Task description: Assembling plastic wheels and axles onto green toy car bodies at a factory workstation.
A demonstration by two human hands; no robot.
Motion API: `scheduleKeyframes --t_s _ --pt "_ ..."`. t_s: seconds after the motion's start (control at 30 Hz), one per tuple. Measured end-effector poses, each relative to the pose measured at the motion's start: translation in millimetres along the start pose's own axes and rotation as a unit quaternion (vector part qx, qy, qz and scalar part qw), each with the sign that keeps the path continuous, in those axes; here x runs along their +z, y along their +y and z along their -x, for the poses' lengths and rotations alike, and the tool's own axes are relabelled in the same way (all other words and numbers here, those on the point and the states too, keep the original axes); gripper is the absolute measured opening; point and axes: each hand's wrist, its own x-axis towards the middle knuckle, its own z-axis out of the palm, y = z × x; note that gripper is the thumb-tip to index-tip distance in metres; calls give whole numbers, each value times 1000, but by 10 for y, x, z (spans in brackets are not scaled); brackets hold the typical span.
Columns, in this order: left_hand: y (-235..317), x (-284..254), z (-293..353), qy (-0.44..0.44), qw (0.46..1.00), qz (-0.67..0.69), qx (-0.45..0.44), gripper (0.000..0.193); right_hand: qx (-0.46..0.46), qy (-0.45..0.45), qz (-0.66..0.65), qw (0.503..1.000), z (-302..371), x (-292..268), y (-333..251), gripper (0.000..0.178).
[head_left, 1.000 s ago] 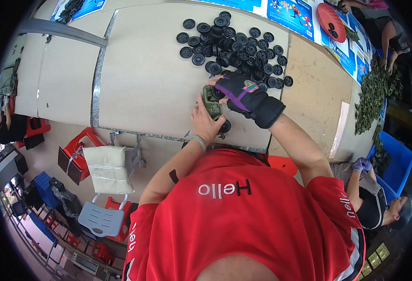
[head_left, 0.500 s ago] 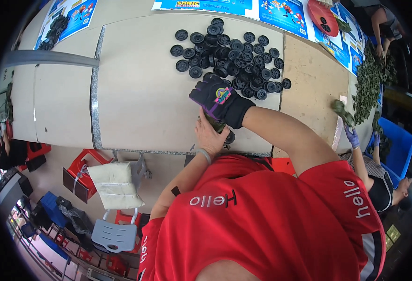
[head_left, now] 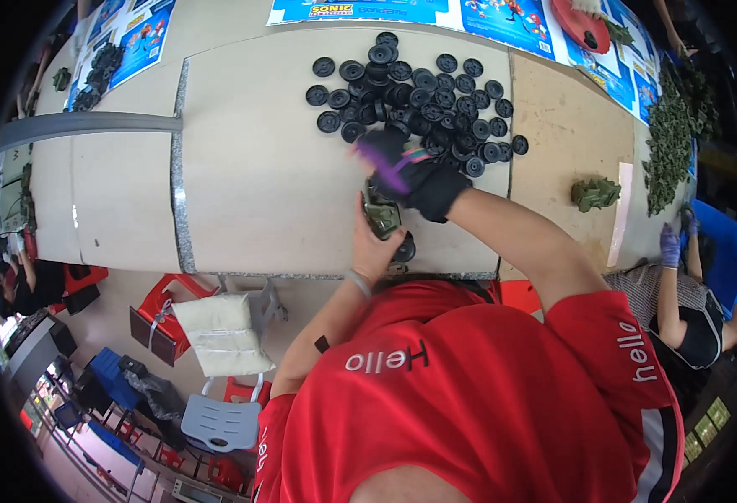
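Note:
My bare left hand (head_left: 370, 245) is closed around a dark green plastic toy body (head_left: 383, 216), near the table's front edge. Just beyond it is my right hand (head_left: 389, 161), in a black and purple fingerless glove. Motion smears its fingers, so whether they hold anything cannot be made out. A loose pile of black plastic wheels (head_left: 423, 96) spreads over the table right beside that glove. One more black wheel (head_left: 404, 248) lies close to my left hand, at the table's front edge.
A green plastic part (head_left: 595, 194) rests on the tan board to the right. Beyond lies a heap of green pieces (head_left: 669, 142). A co-worker's purple-gloved hand (head_left: 670, 247) is beside a blue bin (head_left: 721, 251). A red dish (head_left: 581, 25) sits on printed sheets at the back; a grey bar (head_left: 92, 123) crosses the left.
My right hand has lifted off the green toy body and moved slightly toward the wheels, uncovering the toy. The co-worker has let go of a green part, which now lies on the tan board.

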Motion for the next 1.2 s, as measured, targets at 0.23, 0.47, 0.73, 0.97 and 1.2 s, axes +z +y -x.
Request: scheduleKeyframes --t_s 0.23,0.47,0.73,0.97,1.2 --pt "-198 -1107 -862 -53 928 314 -193 91 296 273 -102 910 1372 -763 248 17" --pt "-445 -2580 -3052 19 943 309 -120 51 323 254 109 905 2634 -526 -19 30" --pt "-1355 -3513 -3315 167 973 -25 155 73 279 90 101 951 2222 -11 130 40" --pt "-54 -574 -1044 -143 917 -238 287 50 258 112 214 935 1970 472 -175 57" --pt "-19 -293 -1002 -186 839 -339 383 58 119 27 271 955 1518 792 -257 68"
